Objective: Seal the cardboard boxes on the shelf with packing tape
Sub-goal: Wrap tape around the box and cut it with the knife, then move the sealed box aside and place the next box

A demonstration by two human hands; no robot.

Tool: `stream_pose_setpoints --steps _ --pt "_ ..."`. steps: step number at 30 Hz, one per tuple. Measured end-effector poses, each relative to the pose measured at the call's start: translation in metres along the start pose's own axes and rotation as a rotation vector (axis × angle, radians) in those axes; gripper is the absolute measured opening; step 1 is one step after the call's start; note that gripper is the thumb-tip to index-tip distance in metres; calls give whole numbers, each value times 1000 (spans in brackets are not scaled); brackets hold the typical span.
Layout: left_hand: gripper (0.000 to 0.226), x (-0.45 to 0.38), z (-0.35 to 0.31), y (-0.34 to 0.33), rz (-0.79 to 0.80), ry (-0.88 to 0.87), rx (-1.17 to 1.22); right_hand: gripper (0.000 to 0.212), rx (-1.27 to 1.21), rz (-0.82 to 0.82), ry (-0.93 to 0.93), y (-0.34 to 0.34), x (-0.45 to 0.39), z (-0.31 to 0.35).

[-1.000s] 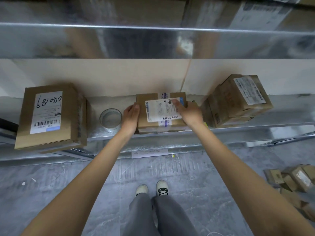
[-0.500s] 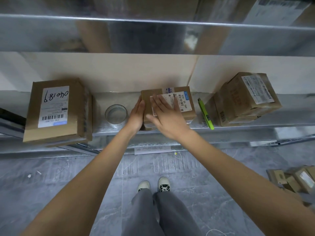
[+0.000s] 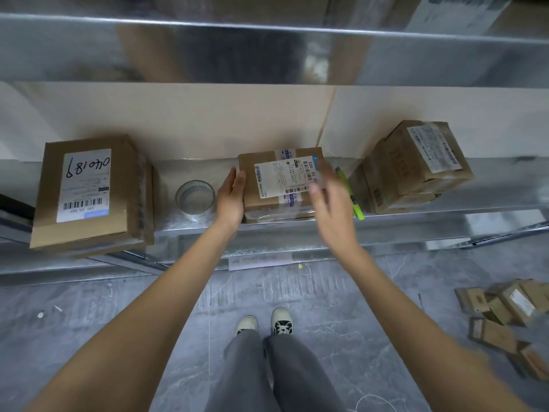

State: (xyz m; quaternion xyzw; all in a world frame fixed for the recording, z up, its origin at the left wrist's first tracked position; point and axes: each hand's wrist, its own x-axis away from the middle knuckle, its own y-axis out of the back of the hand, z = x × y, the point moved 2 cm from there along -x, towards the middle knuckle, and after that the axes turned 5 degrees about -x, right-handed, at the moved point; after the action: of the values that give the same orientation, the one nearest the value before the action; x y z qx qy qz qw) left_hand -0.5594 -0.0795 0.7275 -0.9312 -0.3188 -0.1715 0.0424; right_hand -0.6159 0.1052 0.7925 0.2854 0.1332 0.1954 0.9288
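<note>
Cardboard box (image 3: 279, 185) sits mid-shelf (image 3: 297, 226) near the front edge, left hand (image 3: 231, 197) flat against its side, blurred right hand (image 3: 329, 203) open above; a careless push could slide it off.

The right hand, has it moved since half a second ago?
Yes. The right hand has slid rightward off the label of the middle box, toward the green marker.

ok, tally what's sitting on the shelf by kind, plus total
Cardboard boxes: 4 (large left box, middle box, right stack top box and bottom box)
Tape roll: 1
Green marker: 1
Total: 6
</note>
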Motion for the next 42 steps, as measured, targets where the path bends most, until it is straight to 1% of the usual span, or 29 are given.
stream_pose_setpoints --steps 1,2,3,4,6,9,14,18,20,23,26,28,29,30,31,33,35,37,38,40,41,42 --pt "33 4 2 -1 -57 49 61 46 -167 -85 -222 4 -11 -8" --pt "35 9 3 -3 -100 96 135 49 -373 -127 -445 3 -19 -17" --pt "41 15 4 -6 -117 141 202 54 -573 -142 -613 -2 -23 -26" --pt "49 19 6 -9 -102 158 242 60 -718 -142 -702 -8 -23 -34" --pt "53 25 8 -12 -30 136 220 66 -777 -138 -745 -19 -15 -37" --pt "51 31 6 -8 14 136 168 62 -761 -181 -762 -26 -8 -28" --pt "51 49 5 0 39 141 157 70 -770 -196 -791 -21 7 -25" --pt "62 72 2 0 23 132 137 75 -790 -186 -790 -12 22 -23" --pt "53 85 -10 -3 23 113 133 78 -798 -174 -769 -1 31 -16" --pt "55 111 -34 -12 17 56 127 73 -809 -152 -671 22 44 -2" --pt "58 137 -52 -24 1 2 113 73 -757 -145 -533 51 55 8" --pt "62 153 -59 -34 -5 -59 112 50 -751 -149 -464 74 62 19" --pt "69 165 -65 -38 -27 -54 115 40 -766 -140 -437 86 66 26" --pt "73 176 -73 -39 -64 -42 115 36 -774 -125 -409 96 69 32" --pt "68 189 -82 -41 -114 -42 127 38 -779 -104 -385 105 72 39" --pt "49 211 -101 -41 -188 -101 131 39 -772 -77 -323 123 78 54" --pt "43 225 -117 -41 -242 -160 133 35 -748 -77 -245 139 85 68" --pt "42 240 -134 -38 -337 -225 150 36 -711 -92 -128 153 92 82" --pt "43 248 -142 -37 -392 -247 176 41 -684 -97 -63 159 96 88" --pt "54 263 -157 -36 -497 -295 222 53 -626 -130 68 170 102 101" --pt "61 271 -166 -37 -535 -309 237 55 -614 -145 125 176 105 109" --pt "65 280 -175 -38 -563 -328 257 52 -621 -149 171 182 106 117"
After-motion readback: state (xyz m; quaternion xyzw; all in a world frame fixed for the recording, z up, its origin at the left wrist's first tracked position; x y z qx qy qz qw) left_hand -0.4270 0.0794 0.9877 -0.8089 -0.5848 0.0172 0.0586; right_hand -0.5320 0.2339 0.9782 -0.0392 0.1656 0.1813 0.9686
